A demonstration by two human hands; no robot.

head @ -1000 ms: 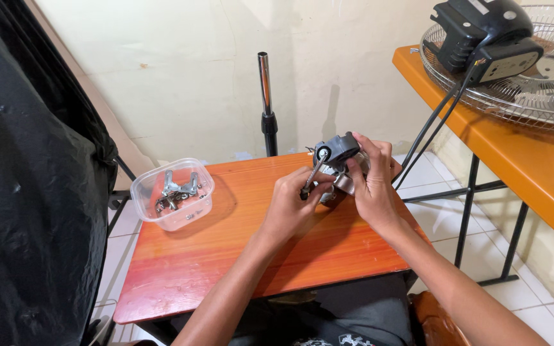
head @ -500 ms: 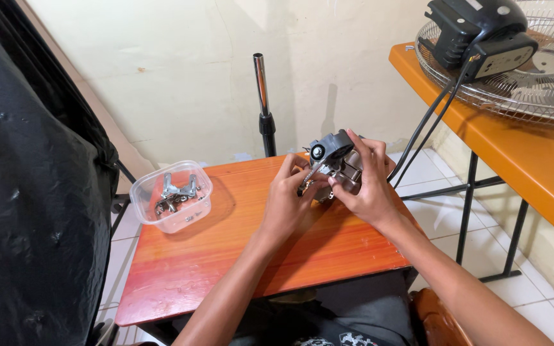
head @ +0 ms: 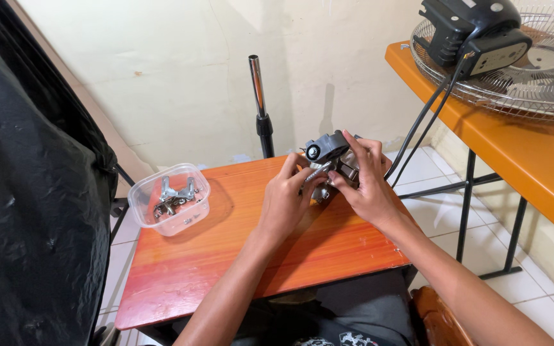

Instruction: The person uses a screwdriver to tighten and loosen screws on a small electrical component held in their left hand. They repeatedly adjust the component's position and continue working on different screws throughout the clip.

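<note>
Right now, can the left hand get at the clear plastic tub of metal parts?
Probably yes: the clear plastic tub sits open-topped left of the left hand, with only bare orange tabletop between them.

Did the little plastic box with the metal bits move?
No. The clear plastic box sits at the same far-left corner of the wooden table as before.

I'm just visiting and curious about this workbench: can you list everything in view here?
Small table: one, reddish-orange wood, centre.
Motor part: one, grey and metal, held over the table's far edge.
Plastic tub: one, clear, holding metal bits, table's left corner.
Metal pole: one, chrome and black, behind the table.
Long table: one, orange, right.
Fan grille: one, wire, on the long table.
Black housing: one, with cables, on the grille.
Black sheet: one, left.
Left hand, right hand: both gripping the motor part.
</note>
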